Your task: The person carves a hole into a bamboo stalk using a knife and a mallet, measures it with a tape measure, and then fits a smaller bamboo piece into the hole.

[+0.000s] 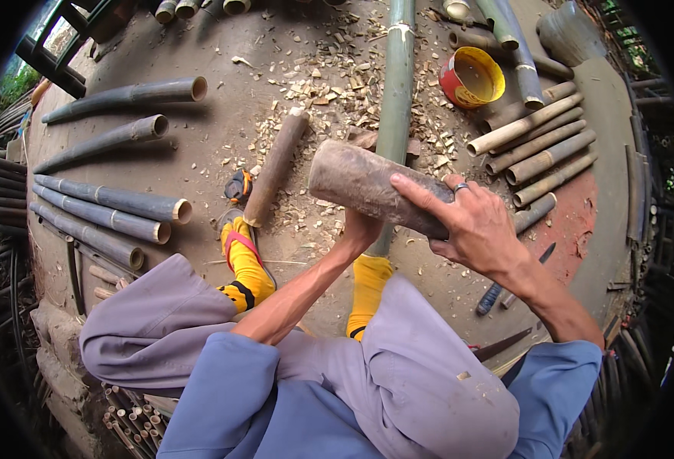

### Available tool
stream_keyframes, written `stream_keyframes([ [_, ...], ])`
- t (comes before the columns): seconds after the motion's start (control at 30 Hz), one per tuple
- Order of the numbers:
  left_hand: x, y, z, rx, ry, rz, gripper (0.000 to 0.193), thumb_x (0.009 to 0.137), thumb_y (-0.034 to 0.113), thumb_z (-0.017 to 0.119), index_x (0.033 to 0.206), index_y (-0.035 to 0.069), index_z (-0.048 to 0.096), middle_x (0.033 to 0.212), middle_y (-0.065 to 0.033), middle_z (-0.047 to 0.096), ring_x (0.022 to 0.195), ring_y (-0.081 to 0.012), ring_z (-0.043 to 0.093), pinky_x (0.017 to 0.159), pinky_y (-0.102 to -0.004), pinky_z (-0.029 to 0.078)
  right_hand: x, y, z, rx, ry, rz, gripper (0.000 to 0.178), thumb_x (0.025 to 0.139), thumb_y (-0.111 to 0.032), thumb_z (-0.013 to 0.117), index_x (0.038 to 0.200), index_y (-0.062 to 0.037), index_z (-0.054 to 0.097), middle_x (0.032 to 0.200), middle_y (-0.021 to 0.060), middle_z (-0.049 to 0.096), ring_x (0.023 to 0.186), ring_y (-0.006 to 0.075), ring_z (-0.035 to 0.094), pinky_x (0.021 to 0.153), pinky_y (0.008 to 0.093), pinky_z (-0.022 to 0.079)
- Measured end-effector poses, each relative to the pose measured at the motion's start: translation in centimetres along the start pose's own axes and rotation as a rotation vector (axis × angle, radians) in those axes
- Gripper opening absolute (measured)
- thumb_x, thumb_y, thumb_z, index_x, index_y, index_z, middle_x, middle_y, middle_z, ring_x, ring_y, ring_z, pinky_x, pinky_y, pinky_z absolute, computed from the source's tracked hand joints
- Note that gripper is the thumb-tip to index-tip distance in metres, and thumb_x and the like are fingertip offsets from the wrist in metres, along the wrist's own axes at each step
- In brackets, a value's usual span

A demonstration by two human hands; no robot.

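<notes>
A thick brown wooden log piece (pixel 375 183) is held up in front of me, slanting down to the right. My right hand (pixel 478 222) is closed on its right end, the index finger stretched along the top and the thumb below. Under the log's middle is my left hand (pixel 362 228), touching or close to its underside; the log hides its fingers. A long green bamboo pole (pixel 397 92) runs away from me beneath the log, its near end by my right foot. Another short log (pixel 277 164) lies on the ground to the left.
Bamboo lengths (pixel 111 203) lie on the left, and shorter cut pieces (pixel 540 141) on the right. Wood chips (pixel 329 92) cover the middle ground. A red-yellow bucket (pixel 472 78) stands far right. A tape measure (pixel 237 186) lies near my left foot, a knife (pixel 490 298) at right.
</notes>
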State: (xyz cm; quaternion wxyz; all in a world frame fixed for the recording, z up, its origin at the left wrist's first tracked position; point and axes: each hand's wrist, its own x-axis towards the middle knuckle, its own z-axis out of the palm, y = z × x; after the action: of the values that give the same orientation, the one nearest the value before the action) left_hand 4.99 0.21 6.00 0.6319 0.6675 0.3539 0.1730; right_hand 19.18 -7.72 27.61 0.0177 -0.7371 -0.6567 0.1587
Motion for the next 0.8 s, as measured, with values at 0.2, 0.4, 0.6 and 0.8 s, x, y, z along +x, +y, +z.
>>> stream_keyframes([
  [0.2,0.7,2.2,-0.1,-0.1,-0.071,0.207,0.038,0.078,0.012,0.072,0.113,0.001,0.06,0.106,-0.0124,0.066,0.095,-0.0215,0.063,0.083,-0.0339,0.05,-2.9,-1.0,2.3,0.359,0.348,0.089,0.091,0.06,-0.015,0.075,0.142,-0.0261,0.038,0.103,0.0192,0.058,0.078,0.0347,0.062,0.07,0.0427,0.053],
  [0.4,1.1,3.2,-1.3,-0.307,0.024,-0.058,0.026,0.075,0.005,0.072,0.095,0.001,0.056,0.087,-0.0045,0.061,0.082,-0.0171,0.066,0.073,-0.0315,0.054,-5.5,-0.6,5.4,0.524,0.253,0.346,0.091,0.062,-0.015,0.074,0.144,-0.0185,0.035,0.103,0.0205,0.061,0.084,0.0358,0.064,0.073,0.0423,0.053],
  [0.6,-0.1,2.2,-5.7,-0.562,-0.047,0.003,0.025,0.07,-0.003,0.067,0.091,0.001,0.055,0.088,-0.0067,0.061,0.085,-0.0187,0.067,0.075,-0.0289,0.054,-8.2,-0.1,8.0,0.743,0.481,0.507,0.097,0.064,-0.01,0.075,0.147,-0.0115,0.025,0.12,0.0218,0.06,0.103,0.0311,0.063,0.088,0.037,0.05],
  [0.8,-0.3,2.1,-4.7,-0.544,-0.134,-0.021,0.027,0.066,-0.002,0.067,0.091,0.001,0.055,0.089,-0.0099,0.061,0.088,-0.0217,0.066,0.082,-0.034,0.052,-9.1,0.0,8.7,0.831,0.479,0.586,0.095,0.065,-0.007,0.073,0.147,-0.0116,0.025,0.122,0.0215,0.059,0.106,0.0286,0.063,0.092,0.0359,0.05],
])
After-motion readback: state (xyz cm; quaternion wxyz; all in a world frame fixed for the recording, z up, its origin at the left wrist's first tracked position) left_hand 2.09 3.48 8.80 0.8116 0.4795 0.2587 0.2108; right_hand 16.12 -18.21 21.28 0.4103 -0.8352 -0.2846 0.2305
